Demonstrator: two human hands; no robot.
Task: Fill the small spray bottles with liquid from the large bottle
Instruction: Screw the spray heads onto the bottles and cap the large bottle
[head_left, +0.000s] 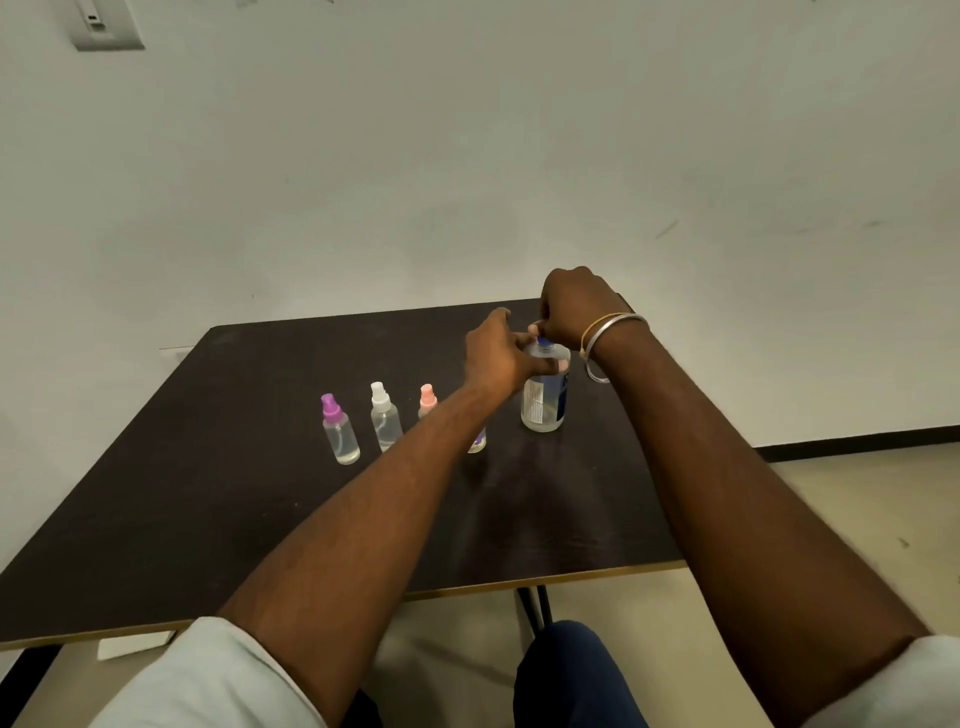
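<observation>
A large clear bottle (543, 400) with a white and blue label stands upright on the dark table (208, 499). My left hand (498, 353) grips its shoulder. My right hand (571, 306) is curled over its top and pinches the blue cap (544, 343). To the left stands a row of small clear spray bottles: one with a purple top (340, 431), one with a white top (385, 418), one with a pink top (427, 400) partly behind my left forearm. A fourth (477, 441) shows only its base below the arm.
The table stands against a pale wall (467, 156), its near edge by my knees. A wall socket (104, 26) sits at the upper left. Light floor lies to the right of the table. Bangles hang on my right wrist.
</observation>
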